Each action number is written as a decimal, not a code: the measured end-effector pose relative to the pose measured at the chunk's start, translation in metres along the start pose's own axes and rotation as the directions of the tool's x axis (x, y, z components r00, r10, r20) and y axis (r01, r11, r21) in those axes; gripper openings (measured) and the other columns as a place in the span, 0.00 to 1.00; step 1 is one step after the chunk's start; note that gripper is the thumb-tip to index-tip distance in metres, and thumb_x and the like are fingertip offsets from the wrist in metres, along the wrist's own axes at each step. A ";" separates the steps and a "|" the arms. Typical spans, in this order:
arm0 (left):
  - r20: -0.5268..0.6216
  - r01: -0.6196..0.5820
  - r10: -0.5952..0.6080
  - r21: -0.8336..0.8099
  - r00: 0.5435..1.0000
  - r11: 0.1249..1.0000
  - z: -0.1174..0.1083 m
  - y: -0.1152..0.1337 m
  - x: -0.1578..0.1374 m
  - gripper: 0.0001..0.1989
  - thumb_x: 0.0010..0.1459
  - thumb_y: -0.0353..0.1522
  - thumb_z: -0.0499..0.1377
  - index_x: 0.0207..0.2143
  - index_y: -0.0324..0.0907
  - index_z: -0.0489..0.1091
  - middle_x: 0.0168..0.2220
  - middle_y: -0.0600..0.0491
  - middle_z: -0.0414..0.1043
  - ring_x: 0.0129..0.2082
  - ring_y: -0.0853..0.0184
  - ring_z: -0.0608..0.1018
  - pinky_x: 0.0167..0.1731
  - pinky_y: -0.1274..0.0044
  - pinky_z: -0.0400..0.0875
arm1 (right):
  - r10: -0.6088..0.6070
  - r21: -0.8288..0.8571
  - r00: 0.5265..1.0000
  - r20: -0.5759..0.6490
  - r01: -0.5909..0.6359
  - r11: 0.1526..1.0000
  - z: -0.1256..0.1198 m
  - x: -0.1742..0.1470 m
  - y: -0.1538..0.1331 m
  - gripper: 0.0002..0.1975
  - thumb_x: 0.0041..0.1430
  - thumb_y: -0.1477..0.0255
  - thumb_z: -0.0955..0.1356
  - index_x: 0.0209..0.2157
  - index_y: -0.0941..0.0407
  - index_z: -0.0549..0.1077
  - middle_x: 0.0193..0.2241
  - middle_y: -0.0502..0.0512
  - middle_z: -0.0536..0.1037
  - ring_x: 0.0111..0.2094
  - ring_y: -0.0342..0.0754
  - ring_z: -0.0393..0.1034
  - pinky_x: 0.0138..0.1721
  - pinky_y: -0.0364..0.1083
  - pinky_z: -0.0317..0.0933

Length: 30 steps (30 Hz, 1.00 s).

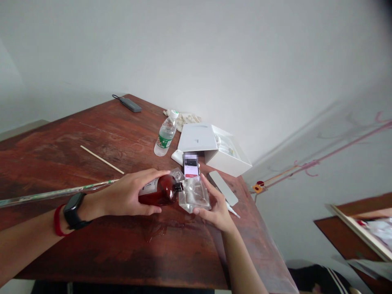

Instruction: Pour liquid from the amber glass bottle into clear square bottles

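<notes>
At left on the worktop (183, 253), a pale stick (102, 159) lies beyond the left hand (131, 194), which grips a labelled amber bottle (167, 192) tipped on its side, neck pointing right. Just right of that neck, a clear angular vessel (193, 195) is held by the right hand (217, 209), with a white box (228, 163) standing farther back at right.

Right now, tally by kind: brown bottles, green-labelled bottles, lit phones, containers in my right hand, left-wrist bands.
Brown bottle: 1
Green-labelled bottle: 1
Lit phone: 1
Clear container in right hand: 1
Black band and red band: 2
Total: 6
</notes>
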<state>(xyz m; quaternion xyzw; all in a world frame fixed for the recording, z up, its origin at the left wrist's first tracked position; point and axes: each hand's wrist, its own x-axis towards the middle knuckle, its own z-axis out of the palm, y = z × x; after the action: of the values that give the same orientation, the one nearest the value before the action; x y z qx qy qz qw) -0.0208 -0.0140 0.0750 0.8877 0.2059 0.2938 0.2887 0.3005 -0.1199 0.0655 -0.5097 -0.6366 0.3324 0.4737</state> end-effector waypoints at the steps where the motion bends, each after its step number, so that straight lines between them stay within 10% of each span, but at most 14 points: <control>1: -0.001 0.004 -0.004 -0.003 1.000 1.000 0.001 0.001 0.000 0.45 0.60 0.50 0.71 0.73 0.45 0.60 0.65 0.42 0.73 0.63 0.47 0.78 0.63 0.63 0.73 | -0.011 -0.007 1.000 -0.002 0.011 1.000 -0.001 0.000 0.000 0.47 0.49 0.58 0.84 0.69 0.45 0.71 0.70 0.59 0.73 0.70 0.68 0.66 0.74 0.72 0.49; 30: -0.051 0.033 -0.037 -0.072 0.998 0.997 0.010 0.002 -0.002 0.45 0.59 0.50 0.71 0.72 0.47 0.61 0.66 0.42 0.72 0.63 0.47 0.78 0.63 0.62 0.74 | 0.052 0.027 0.996 0.078 -0.054 0.998 -0.009 0.012 0.003 0.49 0.49 0.56 0.84 0.70 0.46 0.69 0.70 0.61 0.72 0.71 0.69 0.65 0.73 0.73 0.50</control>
<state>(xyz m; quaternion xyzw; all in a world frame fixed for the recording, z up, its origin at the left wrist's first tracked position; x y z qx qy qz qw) -0.0156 -0.0201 0.0689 0.8651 0.2182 0.3191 0.3196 0.3096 -0.1079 0.0693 -0.5062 -0.6358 0.3735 0.4473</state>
